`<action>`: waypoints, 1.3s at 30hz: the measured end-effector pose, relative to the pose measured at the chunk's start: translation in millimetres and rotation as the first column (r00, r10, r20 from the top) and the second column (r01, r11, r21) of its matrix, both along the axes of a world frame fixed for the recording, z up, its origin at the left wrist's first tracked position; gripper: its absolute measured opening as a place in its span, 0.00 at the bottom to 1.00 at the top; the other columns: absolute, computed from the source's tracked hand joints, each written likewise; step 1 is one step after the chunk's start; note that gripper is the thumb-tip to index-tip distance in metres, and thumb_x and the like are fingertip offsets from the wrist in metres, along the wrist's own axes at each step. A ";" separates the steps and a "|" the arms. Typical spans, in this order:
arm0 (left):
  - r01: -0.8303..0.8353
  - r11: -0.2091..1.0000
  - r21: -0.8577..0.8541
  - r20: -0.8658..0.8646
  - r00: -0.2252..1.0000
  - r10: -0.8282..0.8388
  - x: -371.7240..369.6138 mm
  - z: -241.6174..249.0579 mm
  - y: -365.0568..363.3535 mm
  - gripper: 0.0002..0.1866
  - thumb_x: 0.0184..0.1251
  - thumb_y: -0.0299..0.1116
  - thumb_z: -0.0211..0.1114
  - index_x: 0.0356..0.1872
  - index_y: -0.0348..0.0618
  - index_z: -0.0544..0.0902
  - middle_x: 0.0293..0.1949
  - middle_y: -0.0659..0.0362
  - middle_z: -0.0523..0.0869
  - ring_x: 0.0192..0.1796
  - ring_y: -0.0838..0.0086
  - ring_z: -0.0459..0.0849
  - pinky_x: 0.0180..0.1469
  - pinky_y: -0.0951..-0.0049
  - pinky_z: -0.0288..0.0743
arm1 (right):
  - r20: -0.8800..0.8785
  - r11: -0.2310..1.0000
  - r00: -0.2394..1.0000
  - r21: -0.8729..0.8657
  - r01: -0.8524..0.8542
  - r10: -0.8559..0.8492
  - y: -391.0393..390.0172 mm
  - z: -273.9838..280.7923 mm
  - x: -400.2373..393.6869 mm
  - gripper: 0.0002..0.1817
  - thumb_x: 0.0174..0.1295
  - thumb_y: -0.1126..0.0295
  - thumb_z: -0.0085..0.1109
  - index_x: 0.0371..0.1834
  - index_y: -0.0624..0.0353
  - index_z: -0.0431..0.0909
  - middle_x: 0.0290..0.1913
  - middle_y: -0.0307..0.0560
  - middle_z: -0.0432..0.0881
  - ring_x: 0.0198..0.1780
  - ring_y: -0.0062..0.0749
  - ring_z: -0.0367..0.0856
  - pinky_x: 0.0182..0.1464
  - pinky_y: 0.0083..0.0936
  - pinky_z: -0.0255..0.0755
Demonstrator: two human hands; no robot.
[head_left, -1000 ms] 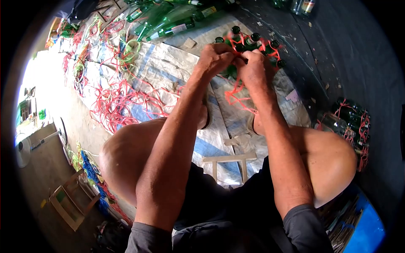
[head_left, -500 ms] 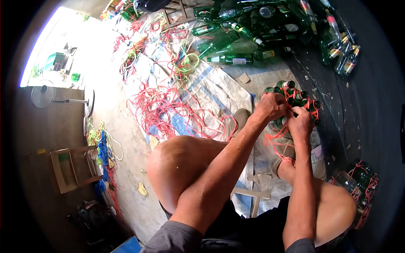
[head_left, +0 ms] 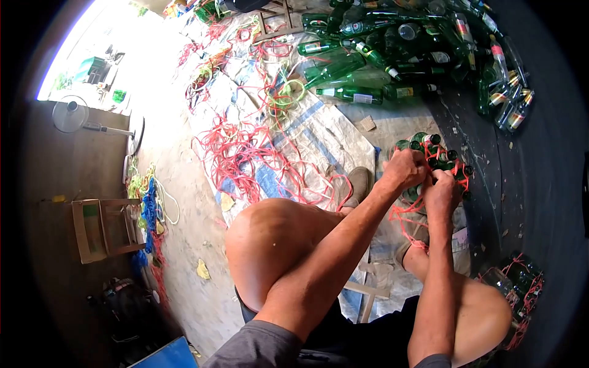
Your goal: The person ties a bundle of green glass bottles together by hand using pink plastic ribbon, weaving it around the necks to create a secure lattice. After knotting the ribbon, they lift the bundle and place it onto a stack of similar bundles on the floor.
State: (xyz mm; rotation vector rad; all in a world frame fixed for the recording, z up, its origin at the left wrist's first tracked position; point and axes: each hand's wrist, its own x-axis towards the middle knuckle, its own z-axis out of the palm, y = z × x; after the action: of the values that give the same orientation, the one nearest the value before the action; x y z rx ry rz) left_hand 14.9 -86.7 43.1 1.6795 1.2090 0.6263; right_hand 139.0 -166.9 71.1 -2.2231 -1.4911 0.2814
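Note:
A cluster of upright green bottles (head_left: 451, 155) stands by my feet, with red cord (head_left: 464, 180) wound around the necks. At the cluster's near left side my left hand (head_left: 406, 168) is closed on the red cord, its fingers pinched together. Close beside it, my right hand (head_left: 440, 187) also pinches the cord, with its fingertips near the bottle necks. Loose red cord (head_left: 406, 214) hangs below the hands. The fingertips partly hide the stretch of cord between them.
Many loose green bottles (head_left: 392, 46) lie at the top right. Tangled red cord (head_left: 236, 153) spreads over the sheet at left of my feet. Another corded bundle of bottles (head_left: 521, 276) is at the lower right. A fan (head_left: 70, 114) and wooden frame (head_left: 119, 226) are at far left.
The view has shifted slightly, so the floor and bottles appear a little lower and further right. Both hands remain at the cord, close together.

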 end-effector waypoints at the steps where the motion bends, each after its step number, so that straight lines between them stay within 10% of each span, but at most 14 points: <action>1: -0.004 1.000 0.000 0.002 1.000 0.004 0.6 -0.8 -0.2 0.13 0.54 0.31 0.64 0.36 0.41 0.94 0.35 0.46 0.94 0.41 0.51 0.94 0.48 0.56 0.87 | 0.027 1.000 1.000 0.009 -0.011 0.011 0.6 -3.2 0.4 0.12 0.69 0.59 0.68 0.37 0.57 0.89 0.43 0.56 0.87 0.46 0.62 0.87 0.45 0.54 0.79; 16: 0.101 0.993 0.058 0.084 0.991 -0.106 -8.5 -2.5 1.9 0.12 0.64 0.31 0.68 0.42 0.39 0.94 0.36 0.52 0.94 0.40 0.67 0.92 0.47 0.64 0.85 | -0.005 0.989 0.999 0.142 0.039 -0.039 -2.3 -5.7 -7.3 0.08 0.62 0.65 0.67 0.32 0.57 0.84 0.40 0.57 0.86 0.43 0.64 0.87 0.43 0.56 0.78; 18: 0.059 0.997 0.041 0.088 0.994 -0.063 -6.3 -4.6 1.6 0.14 0.59 0.33 0.63 0.38 0.46 0.96 0.37 0.49 0.95 0.40 0.52 0.94 0.49 0.54 0.87 | -0.018 0.988 0.997 0.136 0.077 -0.075 -3.8 -2.7 -11.3 0.09 0.63 0.63 0.67 0.31 0.57 0.84 0.40 0.56 0.86 0.43 0.62 0.87 0.42 0.55 0.78; 23: 0.128 0.989 0.067 0.062 0.989 -0.132 -10.2 -3.3 3.2 0.13 0.64 0.29 0.64 0.42 0.36 0.93 0.34 0.53 0.93 0.38 0.69 0.92 0.44 0.65 0.85 | -0.149 0.951 0.988 0.298 0.075 -0.032 -6.4 -11.8 -4.1 0.04 0.56 0.74 0.72 0.30 0.59 0.84 0.36 0.51 0.85 0.37 0.55 0.85 0.39 0.47 0.78; 26: 0.140 0.989 0.050 0.081 0.986 -0.143 -10.6 -7.4 5.3 0.13 0.64 0.29 0.63 0.42 0.35 0.93 0.34 0.53 0.93 0.37 0.69 0.92 0.43 0.64 0.85 | -0.245 0.940 0.969 0.335 0.067 0.018 -10.4 -14.0 -1.3 0.04 0.56 0.76 0.71 0.29 0.60 0.83 0.36 0.51 0.84 0.36 0.52 0.85 0.39 0.45 0.78; 27: 0.120 0.993 0.015 0.060 0.991 -0.120 -10.0 -7.8 6.1 0.14 0.62 0.35 0.63 0.40 0.48 0.96 0.36 0.50 0.95 0.40 0.54 0.94 0.47 0.57 0.88 | -0.259 0.937 0.965 0.343 0.064 0.029 -12.1 -14.5 -0.3 0.04 0.56 0.77 0.71 0.30 0.60 0.83 0.36 0.51 0.84 0.36 0.52 0.84 0.38 0.45 0.78; 39: 0.130 0.991 0.039 0.102 0.986 -0.134 -11.9 2.3 6.1 0.12 0.61 0.34 0.67 0.40 0.48 0.96 0.37 0.51 0.95 0.40 0.56 0.95 0.47 0.59 0.87 | -0.119 0.966 0.987 0.248 -0.075 0.107 -25.2 -5.4 7.8 0.07 0.66 0.68 0.72 0.38 0.61 0.87 0.42 0.55 0.82 0.42 0.51 0.85 0.44 0.42 0.79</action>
State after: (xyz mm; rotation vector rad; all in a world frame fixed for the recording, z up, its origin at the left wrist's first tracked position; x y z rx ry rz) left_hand 3.0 -80.6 45.4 1.7166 1.0097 0.6462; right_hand 146.8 -192.1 65.7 -1.9103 -1.4739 0.2541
